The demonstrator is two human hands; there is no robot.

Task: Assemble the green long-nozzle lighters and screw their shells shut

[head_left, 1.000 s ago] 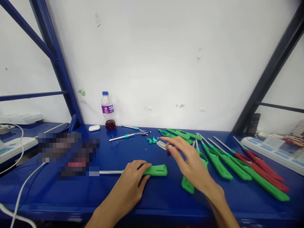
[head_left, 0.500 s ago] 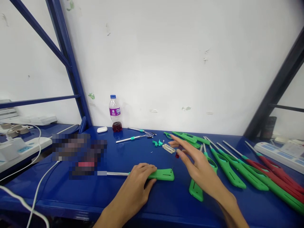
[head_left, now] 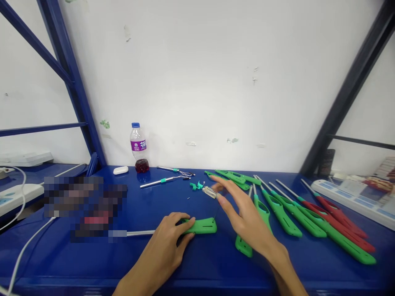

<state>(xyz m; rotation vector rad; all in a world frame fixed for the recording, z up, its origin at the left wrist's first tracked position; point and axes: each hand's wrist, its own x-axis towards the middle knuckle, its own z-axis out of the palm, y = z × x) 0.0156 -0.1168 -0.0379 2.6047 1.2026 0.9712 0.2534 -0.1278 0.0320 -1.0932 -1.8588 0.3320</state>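
A green long-necked lighter [head_left: 205,225] lies across the front of the blue table, its metal tube pointing left. My left hand [head_left: 166,238] is closed around its middle and presses it to the tabletop. Over the lighter's right end, my right hand [head_left: 243,213] pinches a small screwdriver [head_left: 215,211] between thumb and fingers. The thin shaft points down to the hole near that end; its handle is mostly hidden by my fingers. Just beyond my right fingertips are clear lighter inserts [head_left: 210,192] and small teal plastic pieces [head_left: 196,186].
Several green lighters [head_left: 282,213] and red lighters [head_left: 342,216] lie on the right. Behind are metal tubes with wires [head_left: 162,181], a bottle [head_left: 138,150] and a white case [head_left: 120,170]. A power strip [head_left: 354,201] stands far right; blurred items [head_left: 100,209] lie left.
The view has shifted right, so things appear further left. My left hand still holds the lighter, and my right hand keeps the screwdriver at its end, with the handle now less visible.
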